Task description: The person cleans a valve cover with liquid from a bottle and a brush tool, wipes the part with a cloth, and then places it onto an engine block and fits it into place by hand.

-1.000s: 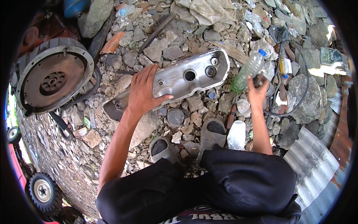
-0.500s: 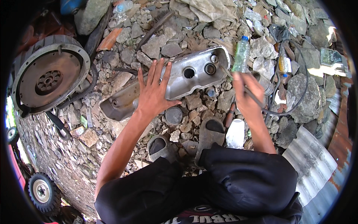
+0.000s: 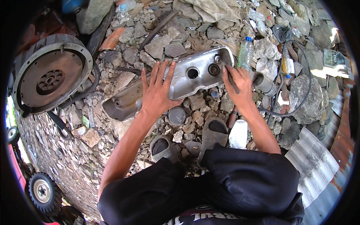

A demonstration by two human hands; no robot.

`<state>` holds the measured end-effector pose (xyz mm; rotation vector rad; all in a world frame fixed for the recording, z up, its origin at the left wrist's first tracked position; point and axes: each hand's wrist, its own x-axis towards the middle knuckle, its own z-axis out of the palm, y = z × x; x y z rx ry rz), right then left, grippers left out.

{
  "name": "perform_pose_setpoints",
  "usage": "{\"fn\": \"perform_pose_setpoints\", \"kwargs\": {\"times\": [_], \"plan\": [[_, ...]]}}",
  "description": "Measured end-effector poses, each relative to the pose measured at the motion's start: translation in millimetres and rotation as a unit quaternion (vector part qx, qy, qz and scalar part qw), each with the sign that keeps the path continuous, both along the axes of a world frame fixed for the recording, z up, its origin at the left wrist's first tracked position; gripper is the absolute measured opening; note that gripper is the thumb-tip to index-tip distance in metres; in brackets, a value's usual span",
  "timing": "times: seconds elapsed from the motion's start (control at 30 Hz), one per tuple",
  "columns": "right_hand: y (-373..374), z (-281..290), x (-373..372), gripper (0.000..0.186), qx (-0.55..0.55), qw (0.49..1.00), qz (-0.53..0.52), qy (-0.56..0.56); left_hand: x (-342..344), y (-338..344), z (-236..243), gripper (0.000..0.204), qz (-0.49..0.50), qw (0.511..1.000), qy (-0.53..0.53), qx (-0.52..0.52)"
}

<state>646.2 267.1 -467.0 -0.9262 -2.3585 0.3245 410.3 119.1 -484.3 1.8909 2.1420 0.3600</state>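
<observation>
Your right hand (image 3: 240, 87) has left the spot beside the plastic bottle (image 3: 245, 56) where it was a second ago, and now sits over the right end of the valve cover (image 3: 180, 84), its fingertips next to the round port (image 3: 213, 69). You now grip a slim dark tool (image 3: 233, 80), which was not visible in that hand then. The bottle no longer slants to the right; it has come closer to the cover, cap pointing away from you. Your left hand (image 3: 156, 88) has spread its fingers wide, where they lay close together.
</observation>
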Motion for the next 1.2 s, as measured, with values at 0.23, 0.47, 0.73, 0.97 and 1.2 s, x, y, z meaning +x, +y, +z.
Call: {"fn": "perform_pose_setpoints", "kwargs": {"times": [0.23,0.47,0.73,0.97,1.2], "plan": [[1,9,-4,0.013,-0.02,0.996,0.0,-0.082,-4,-1,1,0.129,0.0,1.0,0.003,-0.016],[-11,1,-10,0.015,-0.023,0.99,0.0,-0.138,0,-1,1,0.132,-0.001,1.0,0.009,-0.026],[-12,10,-16,0.011,-0.062,0.988,0.015,-0.139,0,-2,0,0.135,0.004,1.0,-0.001,-0.018],[-14,11,-15,0.009,-0.108,0.982,0.036,-0.149,0,-1,-1,0.132,0.001,1.0,-0.011,-0.01],[9,28,-24,0.01,-0.099,0.995,-0.002,-0.013,-3,-3,-2,0.13,-0.007,1.0,0.0,-0.022]]}}
